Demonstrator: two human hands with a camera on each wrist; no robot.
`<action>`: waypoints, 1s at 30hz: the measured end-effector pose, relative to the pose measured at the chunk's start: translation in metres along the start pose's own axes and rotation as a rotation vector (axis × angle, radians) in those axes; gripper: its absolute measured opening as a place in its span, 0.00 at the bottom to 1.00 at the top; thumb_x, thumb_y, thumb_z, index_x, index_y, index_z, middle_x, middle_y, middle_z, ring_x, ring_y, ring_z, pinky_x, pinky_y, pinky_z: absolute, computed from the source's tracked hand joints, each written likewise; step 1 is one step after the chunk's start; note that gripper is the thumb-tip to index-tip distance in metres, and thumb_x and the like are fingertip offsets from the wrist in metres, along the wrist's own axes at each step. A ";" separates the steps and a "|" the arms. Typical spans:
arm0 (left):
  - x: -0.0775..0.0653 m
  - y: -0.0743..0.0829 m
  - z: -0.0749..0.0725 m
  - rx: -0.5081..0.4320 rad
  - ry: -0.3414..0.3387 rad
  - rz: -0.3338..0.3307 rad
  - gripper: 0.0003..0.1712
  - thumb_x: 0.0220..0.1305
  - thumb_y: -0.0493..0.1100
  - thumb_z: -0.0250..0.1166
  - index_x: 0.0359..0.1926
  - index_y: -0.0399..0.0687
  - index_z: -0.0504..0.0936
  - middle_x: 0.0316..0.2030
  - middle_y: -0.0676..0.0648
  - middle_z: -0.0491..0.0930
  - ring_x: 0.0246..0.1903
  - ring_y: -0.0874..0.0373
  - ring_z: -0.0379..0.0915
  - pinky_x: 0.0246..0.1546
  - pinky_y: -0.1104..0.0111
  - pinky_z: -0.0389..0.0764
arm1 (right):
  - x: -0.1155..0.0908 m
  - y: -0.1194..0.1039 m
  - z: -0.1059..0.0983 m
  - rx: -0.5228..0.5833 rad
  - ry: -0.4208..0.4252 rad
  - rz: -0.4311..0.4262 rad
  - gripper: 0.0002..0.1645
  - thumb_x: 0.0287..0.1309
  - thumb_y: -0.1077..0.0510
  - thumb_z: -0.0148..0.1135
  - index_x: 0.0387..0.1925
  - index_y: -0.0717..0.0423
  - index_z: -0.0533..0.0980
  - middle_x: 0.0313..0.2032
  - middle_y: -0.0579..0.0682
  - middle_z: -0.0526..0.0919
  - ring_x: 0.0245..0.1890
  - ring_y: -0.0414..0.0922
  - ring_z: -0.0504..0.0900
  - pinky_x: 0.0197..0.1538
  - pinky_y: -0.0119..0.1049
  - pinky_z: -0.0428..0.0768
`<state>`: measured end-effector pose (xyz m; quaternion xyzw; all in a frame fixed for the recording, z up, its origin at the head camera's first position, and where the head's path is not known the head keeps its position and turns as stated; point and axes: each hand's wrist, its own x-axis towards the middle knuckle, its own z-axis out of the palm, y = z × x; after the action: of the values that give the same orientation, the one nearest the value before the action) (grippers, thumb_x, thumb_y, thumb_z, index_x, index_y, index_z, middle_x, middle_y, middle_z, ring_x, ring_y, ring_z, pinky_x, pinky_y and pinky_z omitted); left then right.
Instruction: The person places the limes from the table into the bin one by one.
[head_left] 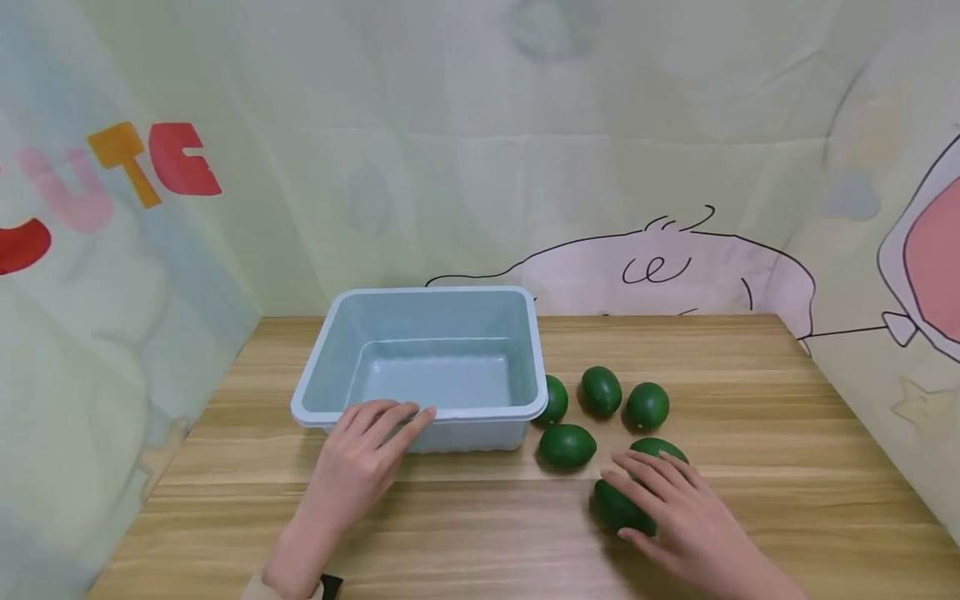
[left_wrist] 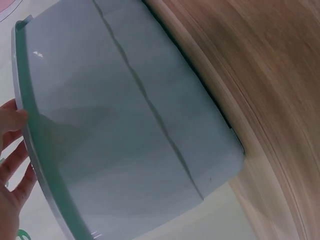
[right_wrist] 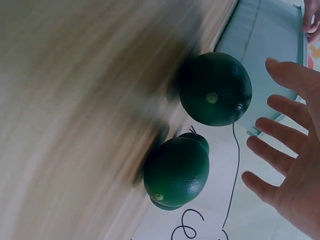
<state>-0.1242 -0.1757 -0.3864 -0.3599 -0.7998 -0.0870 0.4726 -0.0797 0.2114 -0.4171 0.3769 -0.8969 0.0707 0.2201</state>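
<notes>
My left hand (head_left: 360, 454) is at the near rim of a pale blue plastic tub (head_left: 442, 414). In the left wrist view, the thumb (left_wrist: 14, 120) overlaps the rim's outer side while the other fingers reach over its edge. My right hand (head_left: 686, 517) hovers with spread fingers over the nearest dark green lime (head_left: 618, 507). Another lime (head_left: 660, 450) lies just beyond it, partly hidden by the fingers. In the right wrist view, the hand (right_wrist: 295, 145) has its fingers apart, facing a lime (right_wrist: 216, 90) with nothing between them.
More limes lie right of the tub: one (head_left: 567, 447) in front, one (head_left: 555, 400) partly behind the tub's corner, and two farther back, including one (head_left: 647, 406) at the right. The wooden table (head_left: 487, 517) meets a printed cloth backdrop (head_left: 450, 167) behind and at both sides.
</notes>
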 end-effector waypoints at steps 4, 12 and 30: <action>-0.001 0.001 0.001 0.004 0.008 -0.006 0.20 0.73 0.35 0.45 0.47 0.46 0.85 0.37 0.46 0.84 0.35 0.50 0.77 0.37 0.59 0.78 | -0.004 -0.002 0.002 -0.012 -0.025 -0.003 0.45 0.39 0.41 0.75 0.62 0.43 0.72 0.60 0.45 0.76 0.58 0.46 0.75 0.60 0.38 0.61; -0.001 0.001 0.001 0.001 0.002 -0.012 0.20 0.73 0.36 0.45 0.47 0.46 0.85 0.37 0.46 0.84 0.36 0.50 0.77 0.37 0.60 0.78 | -0.006 -0.007 0.004 -0.011 -0.106 0.022 0.43 0.39 0.40 0.75 0.60 0.43 0.73 0.57 0.42 0.78 0.57 0.42 0.75 0.57 0.39 0.69; -0.001 0.002 0.001 -0.001 0.008 -0.013 0.20 0.73 0.35 0.46 0.46 0.46 0.86 0.36 0.46 0.84 0.35 0.50 0.78 0.38 0.60 0.78 | -0.007 -0.009 0.009 0.019 -0.170 0.047 0.41 0.39 0.45 0.76 0.60 0.43 0.74 0.58 0.43 0.77 0.57 0.42 0.75 0.51 0.44 0.80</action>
<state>-0.1233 -0.1746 -0.3878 -0.3547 -0.8002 -0.0918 0.4749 -0.0722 0.2068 -0.4287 0.3624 -0.9203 0.0522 0.1378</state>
